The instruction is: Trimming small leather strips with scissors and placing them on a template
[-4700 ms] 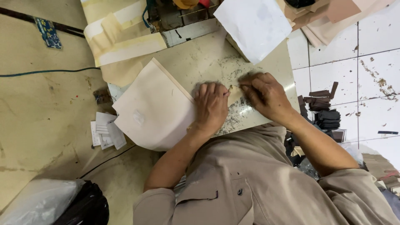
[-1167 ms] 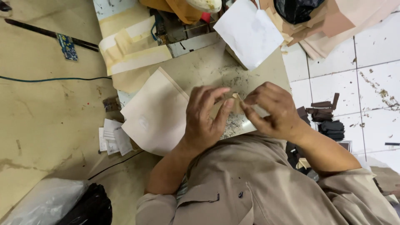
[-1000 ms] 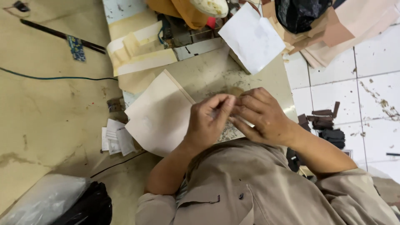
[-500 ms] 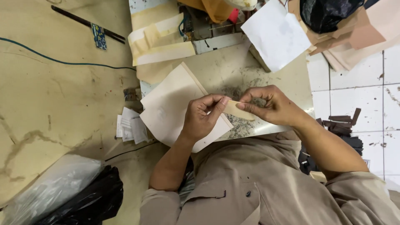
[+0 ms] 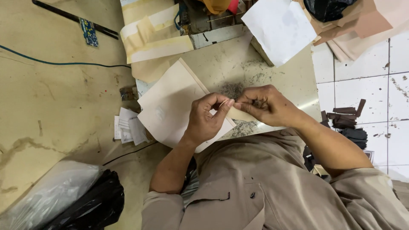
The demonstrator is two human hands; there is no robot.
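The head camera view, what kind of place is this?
Probably a small leather or shoemaking workshop: both hands work a tan strip over a dusty board, with cut tan sheets and dark offcuts on the floor.

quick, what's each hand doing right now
Left hand: closed, pinching one end of a thin tan strip.
Right hand: closed, fingers pinching the strip's other end above the board.

A sheet [image 5: 170, 106] lies on the board [image 5: 298, 85], paper scraps [image 5: 128, 130] left of it.
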